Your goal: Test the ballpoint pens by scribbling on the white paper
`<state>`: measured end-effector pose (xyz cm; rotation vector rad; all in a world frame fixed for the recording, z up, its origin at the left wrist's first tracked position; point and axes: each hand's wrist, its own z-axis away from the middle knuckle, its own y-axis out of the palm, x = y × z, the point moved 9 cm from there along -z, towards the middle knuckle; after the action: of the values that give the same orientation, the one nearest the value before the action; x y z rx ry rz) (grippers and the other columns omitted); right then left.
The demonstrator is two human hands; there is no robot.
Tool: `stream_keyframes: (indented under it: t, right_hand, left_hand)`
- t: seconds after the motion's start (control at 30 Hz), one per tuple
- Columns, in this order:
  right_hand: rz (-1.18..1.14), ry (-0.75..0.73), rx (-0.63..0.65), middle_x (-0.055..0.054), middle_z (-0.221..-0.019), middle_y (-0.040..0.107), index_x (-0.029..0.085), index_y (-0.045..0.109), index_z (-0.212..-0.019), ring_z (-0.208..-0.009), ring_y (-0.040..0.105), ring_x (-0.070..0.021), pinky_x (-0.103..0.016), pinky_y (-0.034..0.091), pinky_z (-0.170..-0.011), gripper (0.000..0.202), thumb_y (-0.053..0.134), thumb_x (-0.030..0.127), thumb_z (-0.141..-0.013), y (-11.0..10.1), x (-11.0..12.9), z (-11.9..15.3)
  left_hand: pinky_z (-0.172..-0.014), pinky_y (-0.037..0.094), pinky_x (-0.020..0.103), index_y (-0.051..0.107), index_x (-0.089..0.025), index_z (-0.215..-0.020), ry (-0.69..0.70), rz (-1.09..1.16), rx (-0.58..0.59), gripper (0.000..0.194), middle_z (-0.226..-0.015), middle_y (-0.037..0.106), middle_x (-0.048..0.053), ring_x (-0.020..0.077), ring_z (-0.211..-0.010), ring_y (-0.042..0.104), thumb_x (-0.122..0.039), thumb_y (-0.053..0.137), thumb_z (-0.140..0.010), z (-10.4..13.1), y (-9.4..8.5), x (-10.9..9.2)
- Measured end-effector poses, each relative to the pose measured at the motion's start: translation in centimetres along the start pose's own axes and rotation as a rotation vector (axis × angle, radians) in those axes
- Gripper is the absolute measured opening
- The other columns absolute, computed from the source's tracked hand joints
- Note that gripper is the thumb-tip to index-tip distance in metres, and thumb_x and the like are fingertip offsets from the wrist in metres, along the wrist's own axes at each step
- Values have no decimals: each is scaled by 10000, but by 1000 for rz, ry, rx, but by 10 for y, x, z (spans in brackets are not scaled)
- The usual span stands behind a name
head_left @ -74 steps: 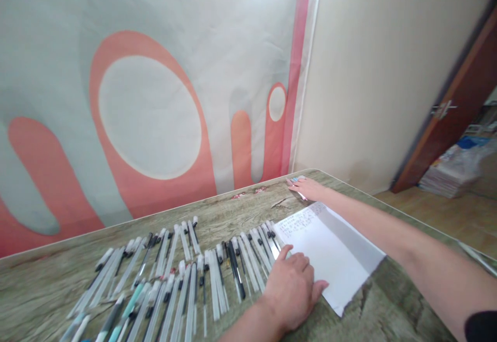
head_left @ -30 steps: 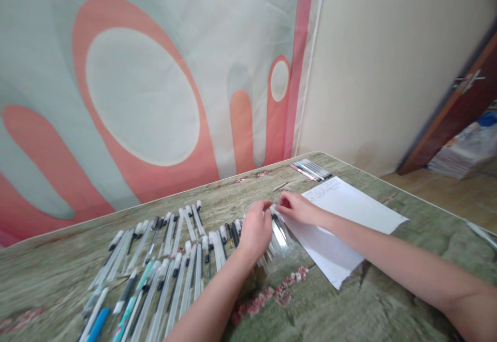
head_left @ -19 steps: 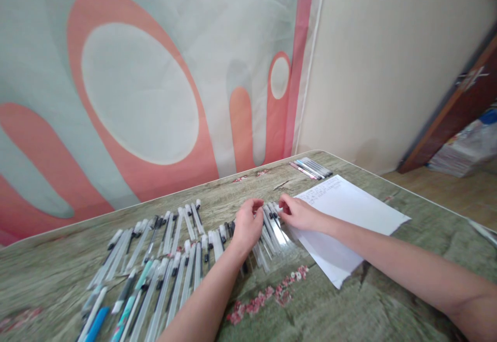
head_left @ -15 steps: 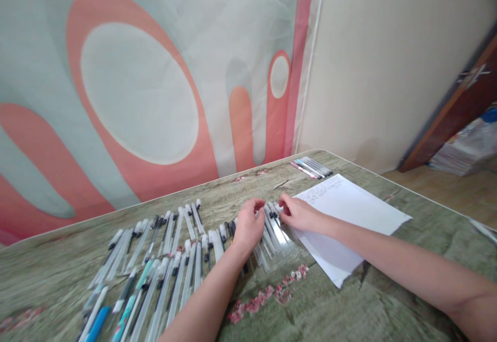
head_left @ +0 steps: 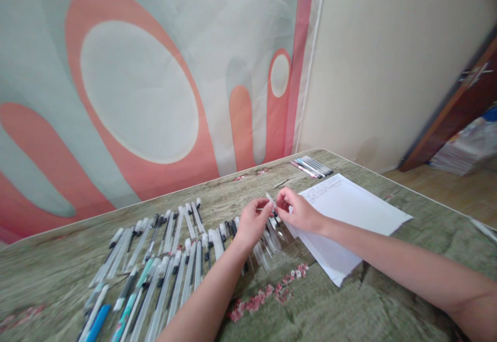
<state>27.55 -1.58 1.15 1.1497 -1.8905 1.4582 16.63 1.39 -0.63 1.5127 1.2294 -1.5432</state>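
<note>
Left hand (head_left: pixel 252 223): thumb and forefinger brought together in a pinch, with a slim pale pen (head_left: pixel 268 196) between them; right hand (head_left: pixel 298 212): fingers curled inward, at the pen's lower part; whether they also grip it, cannot be told.

Latest change: the pen is now raised at a tilt between the two hands, its pale end pointing up and away; by judgement, this singles it out from the clear-barrelled pens (head_left: pixel 273 240) lying beneath.

Surroundings: one wooden-patterned table (head_left: pixel 373 300), with printed pink flowers (head_left: pixel 285 293); one white sheet (head_left: pixel 353 228), small writing at its far end, lying beside and partly under the right forearm; one neat group of slender pens (head_left: pixel 310 167), beyond the sheet; numerous capped pens (head_left: pixel 121 256), in slanting rows to the left, mostly clear with black parts; one teal pen (head_left: pixel 129 308) and one blue pen (head_left: pixel 98 324), both at the near left.
</note>
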Motion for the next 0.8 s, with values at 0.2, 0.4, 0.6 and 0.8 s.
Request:
stream_keyframes:
  t: [0.2,0.4,0.6,0.8]
  right_hand:
    - [-42,-60,-8,21,-691,515,191,416,-837,-612,502,-95,-206,385,-559,122,464,301,-814,0,13,3]
    - [102,-57,-1,4,-695,537,178,498,-824,-627,495,-107,-218,386,-587,117,444,282,-830,-2,4,-1]
    - [419,-148,87,-29,-819,557,192,566,-938,-662,502,-115,-233,365,-639,175,474,253,-802,11,1,4]
    - [595,-32,139,26,-617,544,204,520,-763,-547,460,-112,-225,273,-532,223,544,425,-736,11,-5,8]
  left_hand:
    - [-605,423,222,573,-137,-786,-72,194,-41,231,-729,626,40,117,-652,567,-362,540,-743,-1,-5,3]
    - [-626,445,238,481,-141,-809,-160,588,-274,184,-801,646,81,119,-673,606,-322,487,-779,-5,-31,19]
    - [-553,423,190,491,-137,-792,-226,693,-419,103,-748,625,51,90,-618,590,-233,499,-754,-4,-40,40]
    - [-549,419,177,491,-147,-813,-216,640,-435,141,-770,614,38,82,-628,580,-264,521,-741,-4,-41,45]
